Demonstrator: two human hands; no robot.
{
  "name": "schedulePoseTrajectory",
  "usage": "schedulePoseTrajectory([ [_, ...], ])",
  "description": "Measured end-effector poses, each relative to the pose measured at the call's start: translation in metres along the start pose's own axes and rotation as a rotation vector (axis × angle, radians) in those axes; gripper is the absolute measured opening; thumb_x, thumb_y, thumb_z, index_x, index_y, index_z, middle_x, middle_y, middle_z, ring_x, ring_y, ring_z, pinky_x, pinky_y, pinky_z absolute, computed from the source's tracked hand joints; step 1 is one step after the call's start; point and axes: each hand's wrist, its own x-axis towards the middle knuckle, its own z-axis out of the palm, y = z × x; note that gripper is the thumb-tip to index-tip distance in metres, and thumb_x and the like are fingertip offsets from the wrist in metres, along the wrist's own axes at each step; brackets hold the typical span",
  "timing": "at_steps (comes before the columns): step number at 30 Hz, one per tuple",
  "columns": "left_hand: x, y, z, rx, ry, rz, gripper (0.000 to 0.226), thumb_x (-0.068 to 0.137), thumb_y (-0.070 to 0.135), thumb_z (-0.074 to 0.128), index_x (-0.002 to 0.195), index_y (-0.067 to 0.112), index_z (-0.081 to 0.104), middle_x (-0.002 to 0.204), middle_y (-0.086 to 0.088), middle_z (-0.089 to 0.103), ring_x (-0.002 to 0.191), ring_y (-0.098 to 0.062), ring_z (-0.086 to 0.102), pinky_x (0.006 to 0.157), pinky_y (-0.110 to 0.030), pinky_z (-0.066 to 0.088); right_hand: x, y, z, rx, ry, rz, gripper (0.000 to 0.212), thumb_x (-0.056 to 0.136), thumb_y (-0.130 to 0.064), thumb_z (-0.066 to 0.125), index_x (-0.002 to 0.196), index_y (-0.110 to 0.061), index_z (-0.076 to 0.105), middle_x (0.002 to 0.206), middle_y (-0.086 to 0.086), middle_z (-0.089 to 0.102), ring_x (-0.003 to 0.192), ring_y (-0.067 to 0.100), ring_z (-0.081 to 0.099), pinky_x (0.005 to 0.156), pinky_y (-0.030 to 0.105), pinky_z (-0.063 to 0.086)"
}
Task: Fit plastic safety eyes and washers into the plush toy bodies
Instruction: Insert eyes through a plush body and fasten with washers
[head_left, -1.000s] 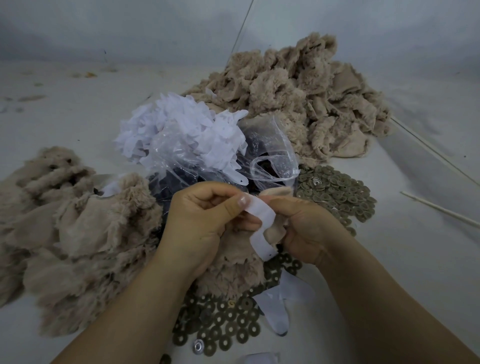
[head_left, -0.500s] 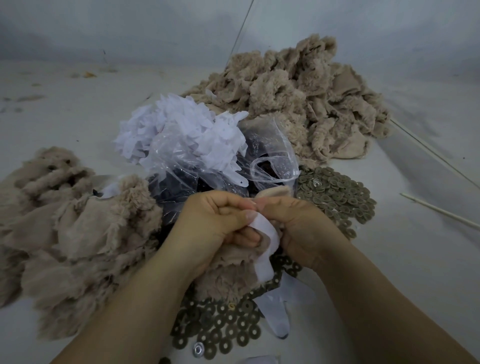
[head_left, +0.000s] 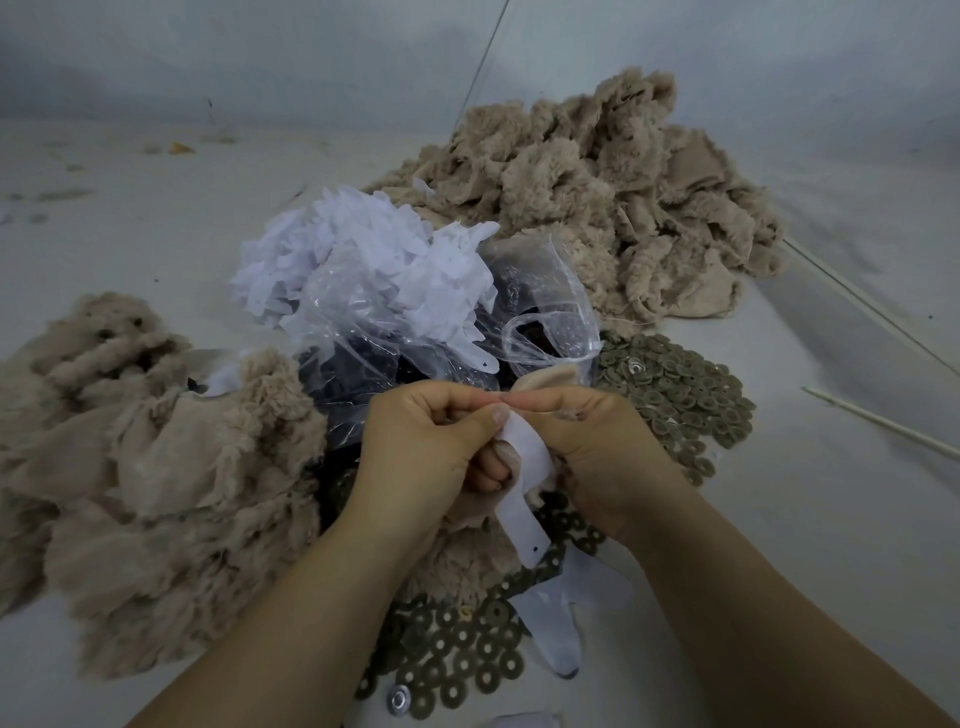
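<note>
Mostly fuzzy beige plush body (head_left: 467, 561), flat ring washers (head_left: 467, 660).

Head view, downward, close above hands (head_left: 498, 447)

Beige plush body (head_left: 467, 551) bunched under hands; olive washers (head_left: 675, 395) heaped right, scattered below.

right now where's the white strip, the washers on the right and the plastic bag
white strip (head_left: 524, 512), head view, middle of its hanging length
washers (head_left: 675, 395), head view, centre of the right-hand heap
plastic bag (head_left: 550, 312), head view, clear crumpled side
</note>
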Motion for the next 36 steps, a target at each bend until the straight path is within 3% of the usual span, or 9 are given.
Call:
schedulePoseTrajectory([
  [5, -0.001, 0.000, -0.001, -0.003, -0.001, -0.016, 0.011, 0.086, 0.003, 0.072, 0.077, 0.009, 0.076, 0.061, -0.025, 0.066, 0.044, -0.025, 0.058, 0.045, -0.029, 0.052, 0.000, 0.000, 0.001, -0.027, 0.048, -0.005, 0.017, 0.077, -0.013, 0.075, 0.091, -0.006, 0.080, 0.084, 0.022, 0.074, 0.070, 0.026, 0.072, 0.064, 0.031, 0.060],
  [9, -0.002, 0.000, -0.001, 0.039, 0.020, 0.013, 0.014, 0.086, 0.006, 0.074, 0.074, 0.014, 0.075, 0.057, -0.020, 0.065, 0.043, -0.026, 0.057, 0.043, -0.029, 0.051, 0.002, 0.000, -0.003, -0.119, 0.063, -0.001, 0.017, 0.088, -0.016, 0.071, 0.097, -0.005, 0.078, 0.085, 0.020, 0.074, 0.075, 0.026, 0.071, 0.066, 0.032, 0.057],
  [13, -0.001, 0.001, 0.000, 0.000, 0.037, -0.017, 0.012, 0.082, 0.007, 0.077, 0.071, 0.010, 0.072, 0.051, -0.018, 0.060, 0.037, -0.021, 0.051, 0.037, -0.024, 0.043, 0.003, 0.002, -0.003, -0.144, 0.033, -0.047, 0.023, 0.074, -0.016, 0.078, 0.096, -0.010, 0.080, 0.096, 0.019, 0.076, 0.089, 0.027, 0.074, 0.081, 0.033, 0.060],
  [16, 0.000, 0.002, 0.000, -0.117, 0.030, -0.112, 0.013, 0.068, 0.017, 0.081, 0.066, 0.009, 0.071, 0.046, -0.014, 0.054, 0.034, -0.017, 0.044, 0.035, -0.022, 0.036, 0.005, 0.004, -0.003, -0.106, 0.017, -0.044, 0.021, 0.073, -0.011, 0.077, 0.094, -0.011, 0.081, 0.101, 0.019, 0.076, 0.097, 0.030, 0.073, 0.087, 0.036, 0.059],
  [19, 0.001, 0.004, -0.002, -0.200, -0.013, -0.178, 0.013, 0.063, 0.022, 0.078, 0.061, 0.009, 0.073, 0.046, -0.007, 0.052, 0.033, -0.015, 0.043, 0.035, -0.020, 0.034, 0.005, 0.004, -0.002, -0.058, 0.034, -0.044, 0.019, 0.073, -0.007, 0.075, 0.090, -0.012, 0.081, 0.096, 0.019, 0.076, 0.090, 0.028, 0.075, 0.079, 0.031, 0.060],
  [23, 0.002, 0.002, -0.003, -0.157, -0.018, -0.165, 0.013, 0.077, 0.015, 0.074, 0.065, 0.009, 0.074, 0.048, -0.009, 0.053, 0.037, -0.016, 0.045, 0.037, -0.023, 0.037, 0.004, 0.005, -0.002, -0.033, 0.035, -0.032, 0.018, 0.075, -0.005, 0.072, 0.089, -0.012, 0.082, 0.090, 0.020, 0.076, 0.081, 0.026, 0.075, 0.072, 0.030, 0.060],
  [30, -0.003, 0.001, 0.003, 0.130, 0.050, -0.017, 0.022, 0.097, 0.012, 0.061, 0.076, 0.006, 0.067, 0.047, -0.011, 0.057, 0.037, -0.014, 0.047, 0.038, -0.020, 0.039, 0.007, 0.009, -0.005, -0.026, 0.056, -0.025, 0.019, 0.073, -0.009, 0.074, 0.090, -0.009, 0.081, 0.096, 0.020, 0.076, 0.087, 0.027, 0.075, 0.075, 0.030, 0.060],
  [34, -0.004, 0.002, 0.005, 0.209, 0.008, -0.083, 0.024, 0.102, 0.021, 0.050, 0.086, 0.009, 0.062, 0.051, -0.009, 0.060, 0.039, -0.017, 0.049, 0.039, -0.024, 0.042, 0.009, 0.010, -0.007, -0.110, 0.099, -0.036, 0.021, 0.073, -0.017, 0.076, 0.092, -0.010, 0.081, 0.096, 0.021, 0.076, 0.090, 0.031, 0.073, 0.085, 0.044, 0.059],
  [36, -0.003, 0.004, 0.005, 0.225, -0.015, -0.094, 0.025, 0.103, 0.022, 0.049, 0.086, 0.010, 0.062, 0.051, -0.008, 0.060, 0.039, -0.016, 0.049, 0.039, -0.024, 0.041, 0.008, 0.010, -0.008, -0.110, 0.089, -0.038, 0.018, 0.075, -0.015, 0.075, 0.091, -0.010, 0.081, 0.096, 0.021, 0.076, 0.090, 0.031, 0.073, 0.084, 0.042, 0.060],
])
